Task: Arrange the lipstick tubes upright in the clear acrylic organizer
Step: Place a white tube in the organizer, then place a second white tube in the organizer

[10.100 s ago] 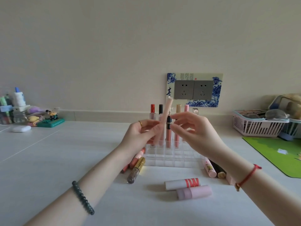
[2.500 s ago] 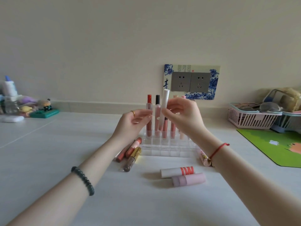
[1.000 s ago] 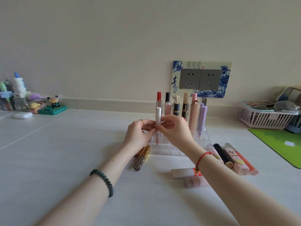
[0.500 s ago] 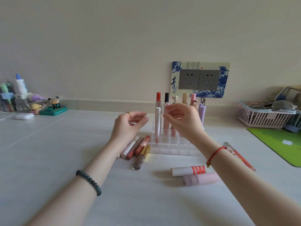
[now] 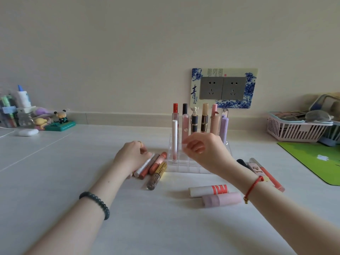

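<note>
Pale table against a bare wall, with a blue-patterned socket plate behind the work. A pink basket and a green mat sit at the far right.

The clear organizer stands in the middle. Its far row is filled with upright tubes, and one white tube stands alone in a nearer slot on the left. A second ago both hands were steadying that white tube over its slot. Now it stands by itself and both hands have left it, so that placement looks finished.

The right hand hangs in the air just in front of the organizer, fingers loosely curled and holding nothing. The left hand has dropped to the loose tubes lying just left of the organizer. Its fingertips meet the slim white one there, but I cannot tell whether they have closed on it.

That is probably the next tube to go in. Many are left: two short tubes lying near, and more tubes lying on the right.
</note>
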